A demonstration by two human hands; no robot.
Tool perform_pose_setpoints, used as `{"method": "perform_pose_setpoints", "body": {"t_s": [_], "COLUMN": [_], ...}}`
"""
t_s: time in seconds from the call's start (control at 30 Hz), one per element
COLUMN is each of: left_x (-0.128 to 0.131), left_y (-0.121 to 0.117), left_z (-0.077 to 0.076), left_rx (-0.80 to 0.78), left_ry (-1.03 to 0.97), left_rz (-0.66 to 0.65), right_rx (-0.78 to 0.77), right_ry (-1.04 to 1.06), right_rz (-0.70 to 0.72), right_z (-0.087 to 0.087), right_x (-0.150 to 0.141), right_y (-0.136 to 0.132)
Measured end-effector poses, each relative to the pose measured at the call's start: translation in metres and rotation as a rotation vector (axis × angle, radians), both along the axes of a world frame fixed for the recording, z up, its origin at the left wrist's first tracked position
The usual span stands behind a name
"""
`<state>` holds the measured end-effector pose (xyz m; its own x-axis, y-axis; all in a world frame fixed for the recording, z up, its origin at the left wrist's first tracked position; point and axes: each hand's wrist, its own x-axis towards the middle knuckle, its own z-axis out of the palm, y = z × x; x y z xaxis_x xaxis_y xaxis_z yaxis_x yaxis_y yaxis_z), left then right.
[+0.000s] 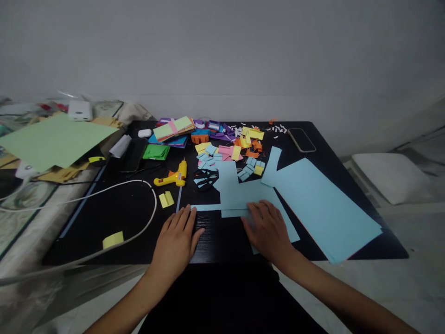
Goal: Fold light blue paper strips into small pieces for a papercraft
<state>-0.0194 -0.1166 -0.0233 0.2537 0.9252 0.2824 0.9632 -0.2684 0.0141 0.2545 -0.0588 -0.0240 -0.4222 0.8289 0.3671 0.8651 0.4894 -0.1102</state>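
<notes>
My left hand point(178, 237) lies flat on the black table, its fingertips touching the left end of a narrow light blue paper strip point(207, 207). My right hand point(267, 227) rests palm down on light blue paper, fingers a little bent and apart. Just beyond it stands out a light blue paper piece point(229, 185), overlapping a larger blue sheet point(283, 218). Black-handled scissors point(206, 179) lie partly under the paper. A yellow glue gun point(173, 176) is beyond my left hand, with a small folded yellow paper point(166, 199) near it.
Large blue sheets point(327, 208) cover the right side. Small folded coloured papers point(225, 152) and scraps crowd the back. A phone point(301, 140) lies at the back right. A white cable point(155, 204) curves across the left, near a yellow slip point(113, 240). A green sheet point(52, 139) lies far left.
</notes>
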Motion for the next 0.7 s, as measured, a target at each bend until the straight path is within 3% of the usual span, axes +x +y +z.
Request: {"method": "perform_pose_setpoints", "body": {"t_s": [0.1, 0.2, 0.33, 0.5, 0.7], "left_x": [0.001, 0.002, 0.001, 0.0, 0.003], "left_y": [0.0, 0.0, 0.0, 0.0, 0.001], "left_z": [-0.003, -0.004, -0.004, -0.003, -0.001], "left_rx": [0.009, 0.011, 0.011, 0.009, -0.008], "left_ry": [-0.008, -0.019, -0.013, 0.03, 0.0], "left_rz": [-0.003, 0.012, 0.005, -0.003, 0.02], "right_rx": [0.015, -0.005, -0.232, -0.299, -0.285], "right_ry": [0.001, 0.052, -0.005, -0.076, -0.073], "right_rz": [0.003, 0.182, 0.355, 0.337, 0.231], "right_z": [0.008, 0.016, 0.019, 0.019, 0.017], "right_x": [-0.008, -0.032, -0.073, -0.092, -0.068], "right_y": [0.002, 0.001, 0.003, 0.012, 0.012]}}
